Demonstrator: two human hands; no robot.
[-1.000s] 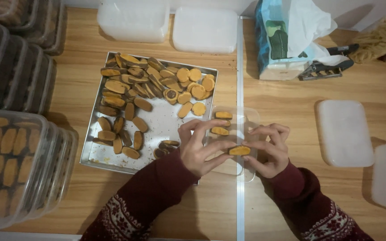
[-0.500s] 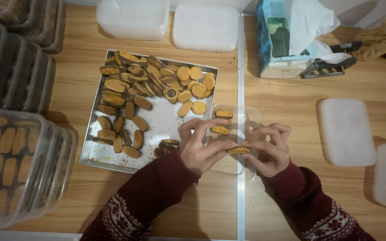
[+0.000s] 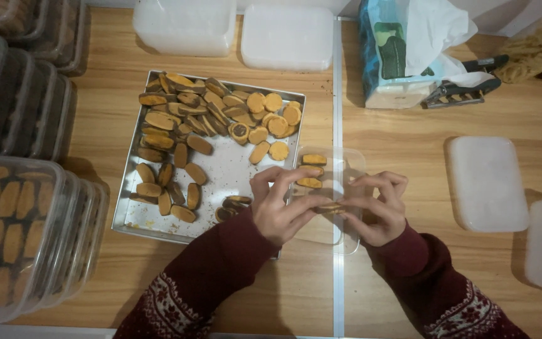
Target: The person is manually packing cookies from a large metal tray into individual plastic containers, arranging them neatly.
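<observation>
Where both hands meet, the cookie [image 3: 329, 206] sits.

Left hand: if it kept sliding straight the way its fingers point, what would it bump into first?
The left hand points right, across the clear plastic container. It would first meet the cookie pinched between both hands, then the right hand just behind it. Depth is hard to judge here.

I see: wooden tabletop [image 3: 409, 144], warm honey tone, evenly lit; pale seam strip [image 3: 337, 113] running front to back across it.
</observation>
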